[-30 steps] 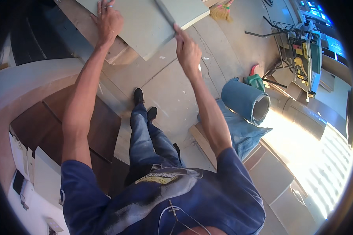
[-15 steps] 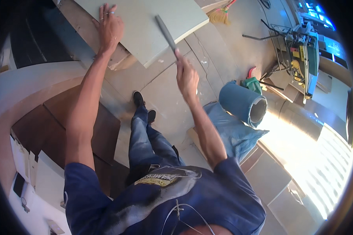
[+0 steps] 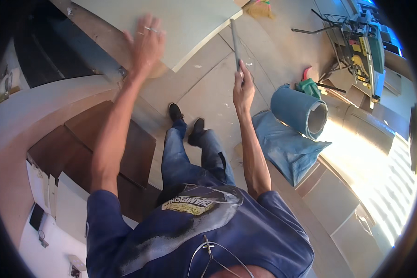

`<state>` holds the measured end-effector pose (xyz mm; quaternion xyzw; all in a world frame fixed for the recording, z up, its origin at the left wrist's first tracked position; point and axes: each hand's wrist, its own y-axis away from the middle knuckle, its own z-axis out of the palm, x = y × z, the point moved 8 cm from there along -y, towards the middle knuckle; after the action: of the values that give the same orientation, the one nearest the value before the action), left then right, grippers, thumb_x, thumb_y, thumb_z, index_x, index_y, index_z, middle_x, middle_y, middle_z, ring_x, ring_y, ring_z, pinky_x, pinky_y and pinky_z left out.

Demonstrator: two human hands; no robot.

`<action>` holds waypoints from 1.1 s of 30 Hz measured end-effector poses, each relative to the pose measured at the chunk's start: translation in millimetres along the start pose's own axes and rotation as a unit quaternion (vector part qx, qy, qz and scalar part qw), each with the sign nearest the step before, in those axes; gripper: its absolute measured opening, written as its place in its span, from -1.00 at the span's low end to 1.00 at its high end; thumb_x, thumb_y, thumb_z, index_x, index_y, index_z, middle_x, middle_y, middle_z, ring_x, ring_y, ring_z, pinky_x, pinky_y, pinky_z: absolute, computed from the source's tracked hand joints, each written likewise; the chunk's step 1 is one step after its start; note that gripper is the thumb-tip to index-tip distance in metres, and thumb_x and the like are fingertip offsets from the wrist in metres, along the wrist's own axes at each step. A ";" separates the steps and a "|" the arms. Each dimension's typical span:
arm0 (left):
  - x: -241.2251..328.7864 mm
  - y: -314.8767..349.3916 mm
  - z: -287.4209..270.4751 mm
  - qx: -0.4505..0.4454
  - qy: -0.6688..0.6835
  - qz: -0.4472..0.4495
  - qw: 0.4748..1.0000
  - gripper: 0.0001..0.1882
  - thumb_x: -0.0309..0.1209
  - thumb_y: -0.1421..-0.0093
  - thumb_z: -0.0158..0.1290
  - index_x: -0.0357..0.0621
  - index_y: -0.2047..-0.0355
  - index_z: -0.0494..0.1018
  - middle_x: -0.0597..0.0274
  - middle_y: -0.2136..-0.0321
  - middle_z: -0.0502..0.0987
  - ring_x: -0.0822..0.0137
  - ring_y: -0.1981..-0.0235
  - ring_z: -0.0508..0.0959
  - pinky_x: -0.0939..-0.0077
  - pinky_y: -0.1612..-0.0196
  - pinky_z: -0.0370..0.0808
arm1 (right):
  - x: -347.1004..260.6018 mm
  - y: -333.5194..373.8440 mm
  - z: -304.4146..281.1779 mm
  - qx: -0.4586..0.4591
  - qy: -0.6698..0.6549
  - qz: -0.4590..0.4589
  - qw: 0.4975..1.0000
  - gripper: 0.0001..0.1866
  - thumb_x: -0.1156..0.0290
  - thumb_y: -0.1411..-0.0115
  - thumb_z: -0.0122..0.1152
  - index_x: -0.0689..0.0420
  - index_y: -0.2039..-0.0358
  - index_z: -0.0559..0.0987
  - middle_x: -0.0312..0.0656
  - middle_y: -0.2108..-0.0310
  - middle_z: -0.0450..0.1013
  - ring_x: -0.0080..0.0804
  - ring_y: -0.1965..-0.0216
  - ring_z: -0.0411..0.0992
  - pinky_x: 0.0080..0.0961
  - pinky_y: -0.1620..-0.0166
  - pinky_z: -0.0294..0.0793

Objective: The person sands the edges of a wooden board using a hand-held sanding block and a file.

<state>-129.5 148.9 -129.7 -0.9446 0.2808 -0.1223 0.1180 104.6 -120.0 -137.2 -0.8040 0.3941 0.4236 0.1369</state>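
My right hand [image 3: 243, 90] is closed round the near end of a long, flat grey file [image 3: 236, 41]. The file points away from me, its far tip beside the near right edge of a pale, flat panel [image 3: 190, 23]; whether the two touch I cannot tell. At the panel's left side is my left hand [image 3: 148, 44], fingers spread and slightly blurred, over or on the surface. The panel rests above a brownish board or bench [image 3: 90, 32], mostly covered by it.
To the right, a blue drum [image 3: 294, 111] lies by a blue sheet [image 3: 287, 153]. Beyond stands a machine on a metal stand [image 3: 363, 60]. A broom head [image 3: 260, 10] shows at the far edge. Dark brown panels [image 3: 97, 143] lie at left; my shoes [image 3: 197, 129] are on the tiled floor.
My right hand has moved right with the file, which has gone from over the panel to beside its edge. My left hand has shifted right, its fingers wider apart. The whole view has shifted somewhat.
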 end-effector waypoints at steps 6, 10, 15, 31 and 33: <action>101.5 99.8 -16.3 -0.092 0.070 0.071 0.991 -0.30 -0.15 -0.44 0.01 -0.12 -0.50 0.16 0.12 -0.56 0.04 0.10 -0.58 -0.02 -0.35 -0.53 -0.14 | 41.4 20.5 3.3 -0.008 -0.071 0.040 0.997 -0.53 0.37 -0.49 0.14 -0.07 -0.38 0.50 -0.42 0.54 0.31 -0.64 0.52 0.21 -0.57 0.42 0.32; 119.8 125.5 -27.6 -0.119 0.080 0.080 0.986 -0.33 -0.28 -0.37 0.08 -0.13 -0.45 0.23 0.07 -0.47 0.23 0.08 -0.55 0.07 -0.18 -0.56 -0.04 | 30.8 1.4 2.6 -0.027 -0.078 -0.023 0.996 -0.53 0.38 -0.48 0.14 -0.09 -0.38 0.49 -0.32 0.53 0.40 -0.60 0.53 0.27 -0.50 0.41 0.38; 113.2 134.2 -51.7 -0.069 0.208 0.082 0.972 -0.53 -0.53 -0.25 0.12 -0.06 -0.20 0.50 0.09 -0.18 0.54 -0.05 -0.22 0.50 -0.10 -0.40 0.34 | 25.3 -27.5 -4.5 -0.090 -0.068 0.001 0.994 -0.50 0.42 -0.45 0.17 -0.16 -0.37 0.50 -0.08 0.43 0.53 -0.44 0.49 0.41 -0.38 0.35 0.46; 18.2 -81.5 12.0 -0.113 -0.049 -0.116 0.986 -0.33 -0.11 -0.60 -0.30 -0.21 -0.55 -0.07 -0.04 -0.58 -0.09 -0.01 -0.59 -0.10 0.01 -0.62 -0.27 | -70.0 -68.9 55.1 -0.109 0.094 -0.236 0.961 -0.50 0.42 -0.45 0.10 -0.33 -0.34 0.51 0.02 0.35 0.52 0.09 0.39 0.55 -0.01 0.32 0.52; 17.0 -79.5 15.1 -0.101 -0.044 -0.100 0.989 -0.33 -0.12 -0.60 -0.29 -0.23 -0.55 -0.06 -0.05 -0.57 -0.08 0.00 -0.59 -0.10 0.02 -0.63 -0.27 | -91.9 -91.3 67.4 -0.101 0.084 -0.261 0.956 -0.50 0.43 -0.44 0.11 -0.31 -0.34 0.52 0.05 0.36 0.52 0.09 0.39 0.56 -0.01 0.32 0.52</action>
<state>-71.3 206.5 -118.0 -0.9795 0.1904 -0.0622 0.0212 104.1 24.5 -115.7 -0.9212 0.1353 0.3419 0.1275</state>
